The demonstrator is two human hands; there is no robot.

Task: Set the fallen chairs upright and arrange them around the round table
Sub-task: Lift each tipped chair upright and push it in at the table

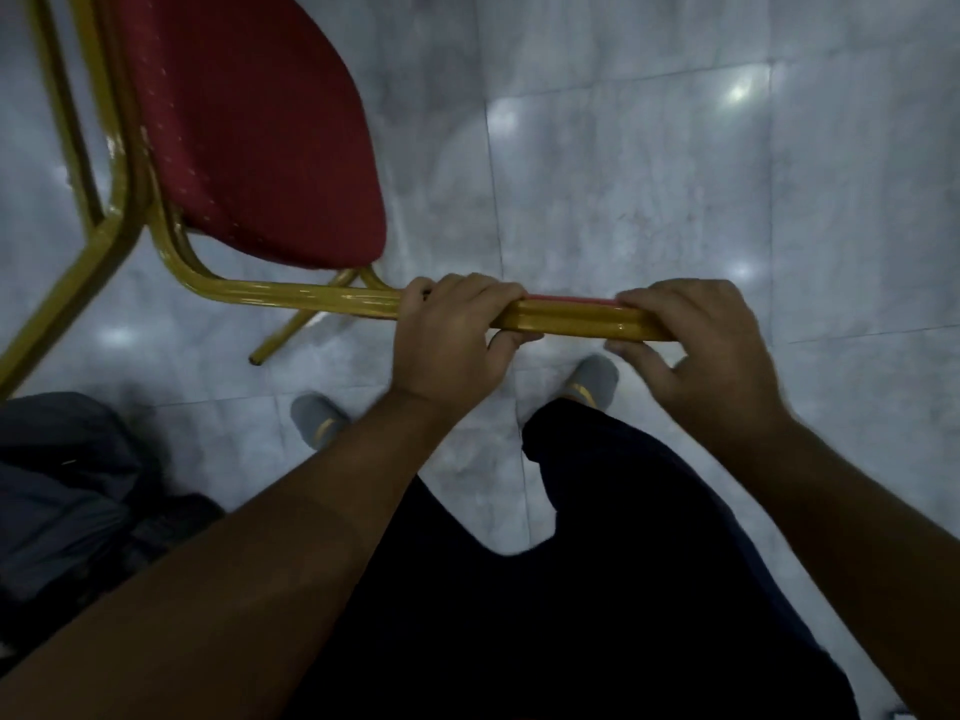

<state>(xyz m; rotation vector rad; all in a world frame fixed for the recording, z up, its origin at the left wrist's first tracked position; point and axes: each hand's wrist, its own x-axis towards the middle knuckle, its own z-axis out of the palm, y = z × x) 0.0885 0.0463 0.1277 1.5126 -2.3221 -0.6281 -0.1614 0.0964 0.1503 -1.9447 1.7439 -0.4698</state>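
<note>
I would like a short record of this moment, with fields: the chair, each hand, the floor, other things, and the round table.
chair: red seat cushion, gold metal frame, tilted
left hand: closed on the top bar of the frame
right hand: closed on the same bar, apart from the left
floor: pale glossy marble tiles
other things: grey shoes, dark trousers, dark bundle at lower left
round table: not in view

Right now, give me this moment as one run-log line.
left hand: shut on chair | right hand: shut on chair | chair: red seat, gold frame, gripped at backrest top | round table: not in view | floor: marble tile
</note>
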